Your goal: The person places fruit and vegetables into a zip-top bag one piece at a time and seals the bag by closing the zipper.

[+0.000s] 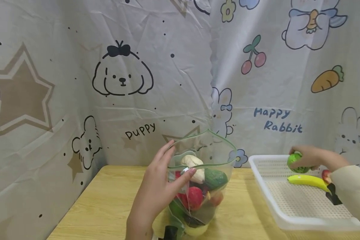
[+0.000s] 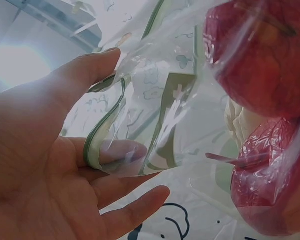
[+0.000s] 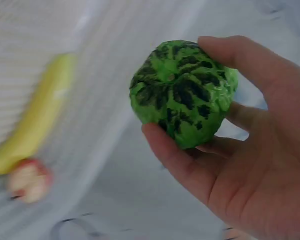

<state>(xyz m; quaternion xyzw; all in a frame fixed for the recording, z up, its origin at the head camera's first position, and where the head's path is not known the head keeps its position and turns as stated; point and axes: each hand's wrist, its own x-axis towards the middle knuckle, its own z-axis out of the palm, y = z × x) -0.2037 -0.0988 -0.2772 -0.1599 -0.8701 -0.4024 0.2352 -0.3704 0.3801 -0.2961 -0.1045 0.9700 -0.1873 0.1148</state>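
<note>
My left hand holds the rim of a clear, green-edged zip bag at its left side, thumb in front and fingers around the edge. The bag stands upright with its mouth spread. Inside lie red round pieces, a dark green vegetable, a whitish piece and others partly hidden. Over the basket's back-left part, my right hand grips a lumpy green toy pumpkin with dark patches between thumb and fingers. Below it are a yellow banana and a small red-and-cream piece.
A white perforated plastic basket stands on the right of the wooden table, to the right of the bag. Behind the table hangs a printed cloth with cartoon animals.
</note>
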